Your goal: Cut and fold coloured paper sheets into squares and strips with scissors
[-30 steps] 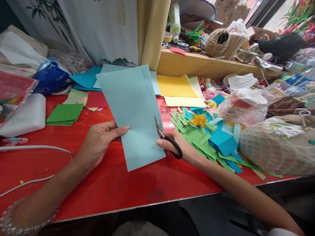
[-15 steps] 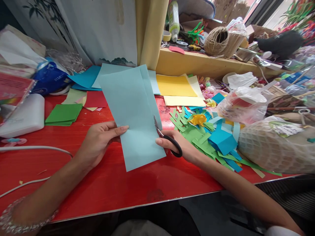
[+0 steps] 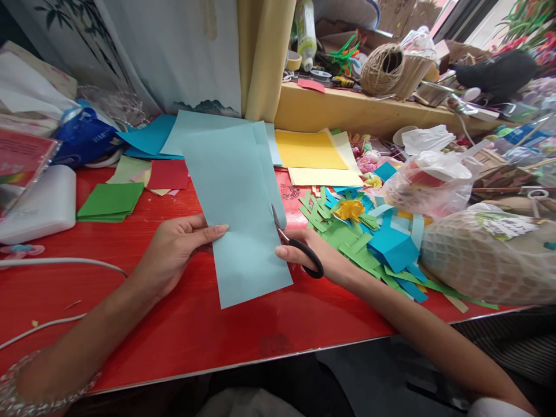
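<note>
Fingers of the left hand pinch a plain, pale-blue oblong paper above the red table; the right hand grips black-handled scissors at the paper's long slit.

Over the glossy table, the light-blue paper looks smooth and matt, the scissors partly shiny metal.

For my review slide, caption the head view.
Left hand pinching light-blue paper, right hand holding black-handled scissors partway along a lengthwise cut, above a red table.
</note>
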{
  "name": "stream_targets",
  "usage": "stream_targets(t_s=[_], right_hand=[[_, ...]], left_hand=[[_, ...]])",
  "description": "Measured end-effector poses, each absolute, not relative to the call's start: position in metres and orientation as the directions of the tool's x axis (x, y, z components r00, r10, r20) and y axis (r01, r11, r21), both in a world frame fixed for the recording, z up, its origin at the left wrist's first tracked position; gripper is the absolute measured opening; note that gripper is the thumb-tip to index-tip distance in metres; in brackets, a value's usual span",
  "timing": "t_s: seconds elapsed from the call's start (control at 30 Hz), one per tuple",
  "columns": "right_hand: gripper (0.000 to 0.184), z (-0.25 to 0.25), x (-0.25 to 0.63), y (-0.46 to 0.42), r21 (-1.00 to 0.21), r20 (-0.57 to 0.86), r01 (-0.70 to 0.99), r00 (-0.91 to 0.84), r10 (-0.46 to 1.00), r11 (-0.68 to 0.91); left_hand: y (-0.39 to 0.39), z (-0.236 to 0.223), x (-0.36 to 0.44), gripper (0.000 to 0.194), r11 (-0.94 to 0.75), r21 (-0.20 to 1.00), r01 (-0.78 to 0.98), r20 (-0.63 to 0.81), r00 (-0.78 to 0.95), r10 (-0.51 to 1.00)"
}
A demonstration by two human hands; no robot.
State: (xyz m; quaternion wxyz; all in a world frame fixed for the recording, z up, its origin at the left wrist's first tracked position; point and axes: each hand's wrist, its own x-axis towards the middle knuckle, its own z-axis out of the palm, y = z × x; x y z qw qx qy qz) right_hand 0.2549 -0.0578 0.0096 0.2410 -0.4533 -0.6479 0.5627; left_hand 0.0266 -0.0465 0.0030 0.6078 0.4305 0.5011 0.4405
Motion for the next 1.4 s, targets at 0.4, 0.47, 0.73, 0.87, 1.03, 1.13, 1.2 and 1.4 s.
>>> stream_targets(t_s=[0.4,0.47,0.73,0.87,1.03,1.13,1.2,1.4], right_hand=[[0.048,0.0065,0.2524,-0.0616,-0.943,-0.126,0.332,-0.397,0.909,0.014],[0.048,0.0072,0.2518,-0.0624,-0.944,-0.119,0.329,-0.392,0.912,0.018],[0.049,0.006,0.2507,-0.0636,-0.942,-0.101,0.333,-0.357,0.929,0.026],[0.049,0.0063,0.2502,-0.0639,-0.947,-0.1,0.321,-0.348,0.932,0.018],[0.048,0.0055,0.2502,-0.0639,-0.948,-0.084,0.317,-0.341,0.936,0.03],[0.047,0.0048,0.2499,-0.0638,-0.95,-0.082,0.31,-0.339,0.937,0.029],[0.048,0.0044,0.2497,-0.0636,-0.953,-0.079,0.301,-0.335,0.939,0.026],[0.044,0.0021,0.2509,-0.0632,-0.966,-0.086,0.258,-0.341,0.936,0.005]], left_hand=[[-0.0472,0.0021,0.0282,0.018,0.214,0.974,-0.075,-0.204,0.12,0.972],[-0.0469,0.002,0.0279,0.018,0.208,0.975,-0.071,-0.199,0.115,0.973],[-0.0467,-0.0003,0.027,0.018,0.182,0.982,-0.055,-0.176,0.105,0.979],[-0.0471,0.0008,0.0279,0.018,0.187,0.981,-0.059,-0.18,0.11,0.978],[-0.0468,0.0008,0.0286,0.016,0.201,0.977,-0.068,-0.192,0.126,0.973],[-0.0462,0.0002,0.0279,0.016,0.201,0.977,-0.074,-0.191,0.124,0.974],[-0.0463,0.0002,0.0272,0.016,0.204,0.976,-0.078,-0.194,0.119,0.974],[-0.0476,0.0017,0.0265,0.015,0.237,0.967,-0.09,-0.227,0.112,0.967]])
